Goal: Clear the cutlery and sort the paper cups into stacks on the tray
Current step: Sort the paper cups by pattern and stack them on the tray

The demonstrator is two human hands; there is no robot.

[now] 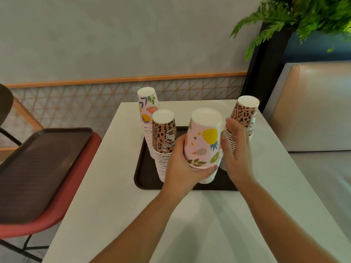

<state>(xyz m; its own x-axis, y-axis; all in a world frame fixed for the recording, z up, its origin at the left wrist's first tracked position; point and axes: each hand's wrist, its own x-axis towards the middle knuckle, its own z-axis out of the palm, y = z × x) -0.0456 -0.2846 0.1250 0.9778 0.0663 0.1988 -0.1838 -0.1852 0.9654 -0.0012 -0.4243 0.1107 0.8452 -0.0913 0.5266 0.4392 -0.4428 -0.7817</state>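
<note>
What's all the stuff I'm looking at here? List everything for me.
Fruit cup stacks: two, pink, on the tray, one back left, one front centre.
Leopard cup stacks: two, brown, on the tray, one left, one right.
Tray: one, dark brown, on the table.
Table: one, white.
Spare tray: one, dark brown, on the chair.
Chair: one, red, left.
Bench: one, beige, right.
Plant: one, green, top right.
Left hand: grips the front fruit stack.
Right hand: fingers straight, beside it.

Four cup stacks (pixel 163 141) on tray (pixel 140 177); tray on table (pixel 114 196)
</note>
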